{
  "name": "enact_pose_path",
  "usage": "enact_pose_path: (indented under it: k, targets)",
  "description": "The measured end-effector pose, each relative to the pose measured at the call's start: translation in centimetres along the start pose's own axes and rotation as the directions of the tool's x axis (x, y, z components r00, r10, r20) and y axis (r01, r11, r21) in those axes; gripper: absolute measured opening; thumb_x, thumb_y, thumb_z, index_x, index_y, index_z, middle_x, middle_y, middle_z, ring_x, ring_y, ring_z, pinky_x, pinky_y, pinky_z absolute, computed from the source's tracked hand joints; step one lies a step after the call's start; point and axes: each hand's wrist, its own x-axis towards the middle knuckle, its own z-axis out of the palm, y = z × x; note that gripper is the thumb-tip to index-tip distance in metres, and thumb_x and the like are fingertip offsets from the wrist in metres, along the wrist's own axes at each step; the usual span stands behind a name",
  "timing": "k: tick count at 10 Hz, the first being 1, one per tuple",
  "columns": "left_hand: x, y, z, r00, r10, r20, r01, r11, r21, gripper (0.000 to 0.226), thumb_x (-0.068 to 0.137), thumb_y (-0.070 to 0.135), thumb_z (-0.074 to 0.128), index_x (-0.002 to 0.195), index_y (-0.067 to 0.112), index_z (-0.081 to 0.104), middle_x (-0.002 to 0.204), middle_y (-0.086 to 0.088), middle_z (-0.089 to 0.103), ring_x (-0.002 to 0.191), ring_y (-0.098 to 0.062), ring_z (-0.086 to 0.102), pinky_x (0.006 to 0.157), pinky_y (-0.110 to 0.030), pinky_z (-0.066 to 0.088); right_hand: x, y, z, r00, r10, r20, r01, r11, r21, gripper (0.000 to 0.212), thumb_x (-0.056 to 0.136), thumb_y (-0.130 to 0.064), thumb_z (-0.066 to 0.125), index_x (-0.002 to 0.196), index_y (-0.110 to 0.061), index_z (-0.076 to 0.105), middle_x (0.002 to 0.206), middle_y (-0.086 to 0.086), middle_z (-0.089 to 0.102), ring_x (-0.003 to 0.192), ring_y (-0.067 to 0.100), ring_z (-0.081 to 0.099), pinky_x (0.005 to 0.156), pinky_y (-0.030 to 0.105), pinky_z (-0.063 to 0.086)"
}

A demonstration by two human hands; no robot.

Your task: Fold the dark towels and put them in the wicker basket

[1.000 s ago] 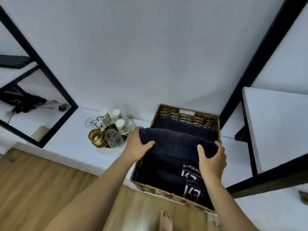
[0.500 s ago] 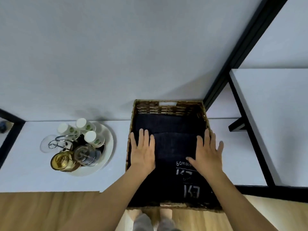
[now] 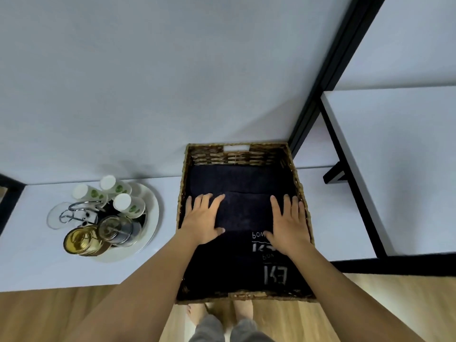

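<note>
Standing at the bottom of the frame on a wood floor, a person's bare feet show just below the near rim of the wicker basket, which sits on a white desk at centre. Both hands lie flat in the basket with no grip on anything, fingers straight and spread: the left hand and the right hand press on the middle folded dark towel, with printed towels nearer and another dark towel beyond. Left of the basket a round tray carries small bottles and jars, and the white wall rises at the top.
</note>
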Motion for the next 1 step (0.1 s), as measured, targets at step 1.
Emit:
enact_pose_path:
  k: [1]
  targets:
    - [-1.52, 0.99, -0.91, 0.999, -0.005, 0.034, 0.006, 1.0, -0.029, 0.102, 0.083, 0.067, 0.06, 0.158, 0.037, -0.002, 0.167, -0.004, 0.001, 0.154, -0.03, -0.006, 0.122, -0.058, -0.004, -0.98, -0.47, -1.47, 0.999, -0.048, 0.019, 0.047, 0.998, 0.044, 0.099, 0.092, -0.064, 0.051, 0.159, -0.025, -0.009, 0.165, 0.02, -0.009, 0.152, 0.042, -0.008, 0.124, 0.054, -0.001]
